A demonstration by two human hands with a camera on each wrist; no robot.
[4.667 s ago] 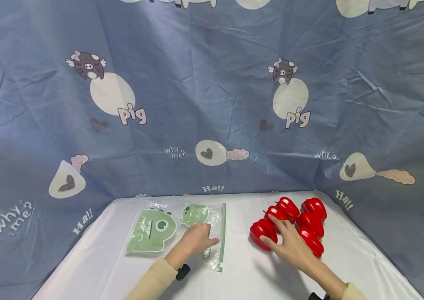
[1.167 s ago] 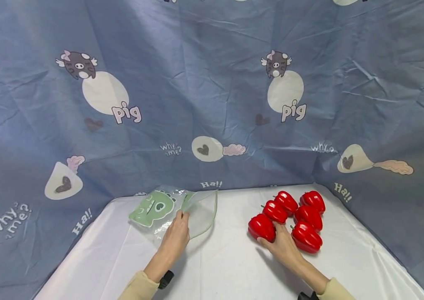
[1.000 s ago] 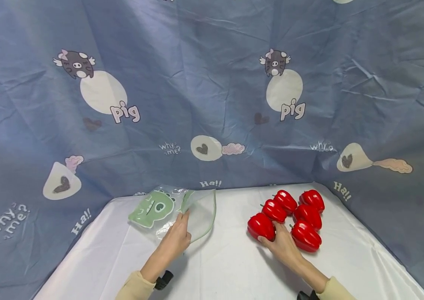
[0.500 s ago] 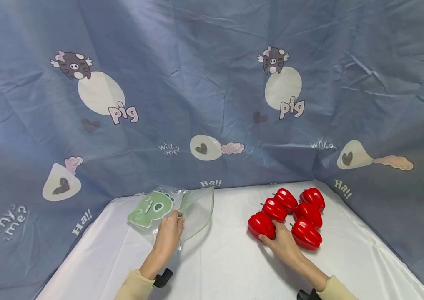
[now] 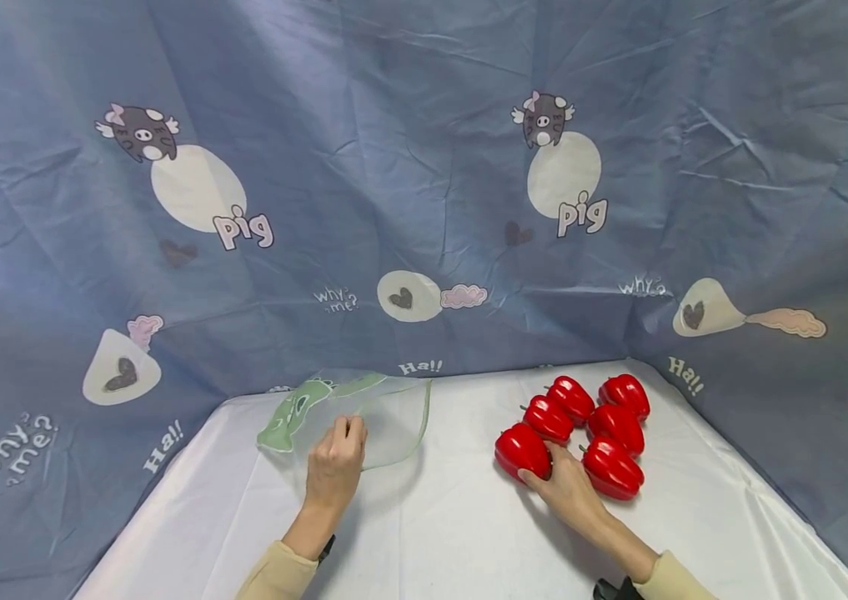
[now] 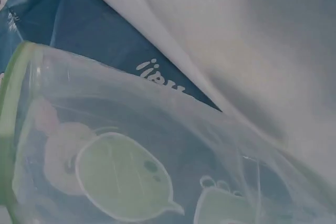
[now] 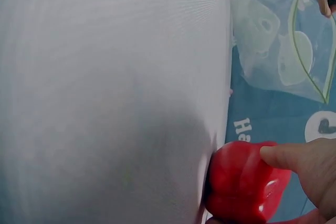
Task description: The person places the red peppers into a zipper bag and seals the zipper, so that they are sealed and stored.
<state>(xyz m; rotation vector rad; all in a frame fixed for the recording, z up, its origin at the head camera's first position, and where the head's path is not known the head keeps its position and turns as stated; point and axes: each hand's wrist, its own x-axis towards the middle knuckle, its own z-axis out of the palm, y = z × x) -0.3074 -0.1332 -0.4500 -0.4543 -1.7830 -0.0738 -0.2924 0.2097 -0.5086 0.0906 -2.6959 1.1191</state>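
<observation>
A clear zip bag (image 5: 397, 421) with green monster prints is held up at the left of the table, its green-edged mouth gaping towards the right. My left hand (image 5: 335, 467) pinches the near part of that mouth. In the left wrist view the bag (image 6: 126, 177) fills the lower left, and my left hand is out of sight. My right hand (image 5: 572, 492) grips the nearest-left red bell pepper (image 5: 519, 450), which stands on the table. In the right wrist view my thumb lies across the pepper (image 7: 239, 177); the other fingers are mostly hidden.
Several more red bell peppers (image 5: 619, 429) sit close behind and to the right of the gripped one. A white cloth (image 5: 454, 533) covers the table. Blue printed fabric (image 5: 424, 167) hangs along the back and sides.
The bag, flat at first, has been lifted and its mouth spread by my left hand, lately turning its print away. My right hand's fingers have settled round the pepper, which stays in place.
</observation>
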